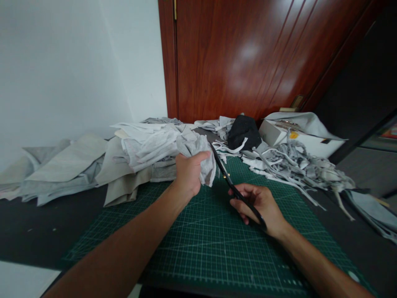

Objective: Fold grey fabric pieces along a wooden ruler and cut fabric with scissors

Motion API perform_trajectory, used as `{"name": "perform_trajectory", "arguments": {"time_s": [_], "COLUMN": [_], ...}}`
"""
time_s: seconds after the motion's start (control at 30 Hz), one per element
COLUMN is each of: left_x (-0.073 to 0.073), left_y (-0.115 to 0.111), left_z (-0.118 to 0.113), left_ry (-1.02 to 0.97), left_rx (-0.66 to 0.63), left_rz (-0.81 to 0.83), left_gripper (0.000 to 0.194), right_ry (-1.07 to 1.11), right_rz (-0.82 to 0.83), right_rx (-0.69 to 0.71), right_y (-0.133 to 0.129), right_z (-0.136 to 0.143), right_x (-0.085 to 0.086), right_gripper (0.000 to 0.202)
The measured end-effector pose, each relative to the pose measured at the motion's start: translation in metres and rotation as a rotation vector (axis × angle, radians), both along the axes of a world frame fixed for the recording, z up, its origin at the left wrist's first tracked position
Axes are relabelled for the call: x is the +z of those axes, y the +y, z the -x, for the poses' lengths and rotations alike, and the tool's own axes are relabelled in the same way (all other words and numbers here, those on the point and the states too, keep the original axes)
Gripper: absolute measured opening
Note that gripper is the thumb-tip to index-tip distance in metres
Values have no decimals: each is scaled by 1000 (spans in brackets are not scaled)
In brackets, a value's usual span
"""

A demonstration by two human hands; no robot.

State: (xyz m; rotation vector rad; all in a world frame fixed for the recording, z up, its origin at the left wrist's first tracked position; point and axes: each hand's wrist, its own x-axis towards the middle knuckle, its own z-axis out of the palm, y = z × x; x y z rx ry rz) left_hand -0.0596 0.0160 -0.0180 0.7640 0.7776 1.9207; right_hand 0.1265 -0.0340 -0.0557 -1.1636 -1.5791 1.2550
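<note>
Bunched light-grey fabric (192, 142) is gripped by my left hand (189, 174), thumb on top, above the far part of the green cutting mat (204, 231). My right hand (257, 203) is closed around the handles of black scissors (227, 178). Their blades point up and away, beside the right edge of the held fabric; whether they touch it I cannot tell. Just behind and left of my left hand lies a pile of white and pale-grey cloth (149, 145).
Grey fabric pieces (71, 161) spread along the left by the wall. To the right are a heap of cut strips (304, 163), a black cloth bundle (244, 133) and a white box (297, 138). A reddish-brown wooden door (235, 58) stands behind the dark table (46, 231).
</note>
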Motion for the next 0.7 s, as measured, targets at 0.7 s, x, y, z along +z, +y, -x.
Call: {"name": "perform_trajectory", "arguments": {"time_s": [0.7], "left_x": [13], "left_y": [15], "left_z": [34], "left_ry": [-23], "left_rx": [-369], "left_rz": [132], "left_gripper": [52], "right_ry": [-9], "right_rz": [-72], "right_rx": [-4], "right_y": [1], "right_z": [-2], "right_x": [-3], "right_gripper": [42]}}
